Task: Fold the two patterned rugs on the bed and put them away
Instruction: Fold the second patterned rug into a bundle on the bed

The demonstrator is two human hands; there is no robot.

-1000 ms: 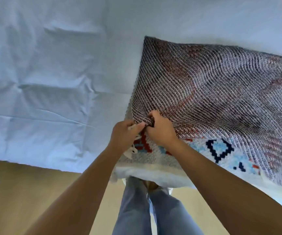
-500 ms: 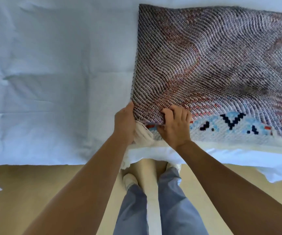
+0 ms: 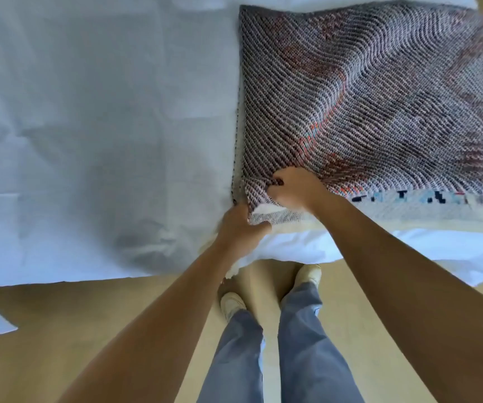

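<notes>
Bed (image 3: 89,112) rug (image 3: 379,97): left hand (image 3: 240,228) lower now

No text, label, brand, number or sign can be read anywhere in the head view. The woven grey-and-red patterned rug (image 3: 379,97) shows only blocky navy and pale-blue shapes along its near edge, and these are blurred and form no letter or numeral.
</notes>
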